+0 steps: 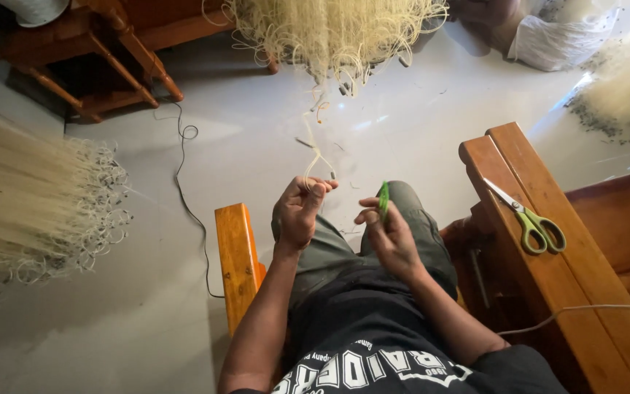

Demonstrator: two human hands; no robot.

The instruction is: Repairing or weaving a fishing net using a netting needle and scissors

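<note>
Right hand [391,233], green netting needle [383,198]

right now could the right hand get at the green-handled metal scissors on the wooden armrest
Probably yes. The green-handled metal scissors lie bare on the wooden armrest beside the right hand, nothing between, though that hand already holds a small green tool.

We see no packages, labels, signs or screens here: none at twelve o'clock, none at three, six or nine o'clock either.
</note>
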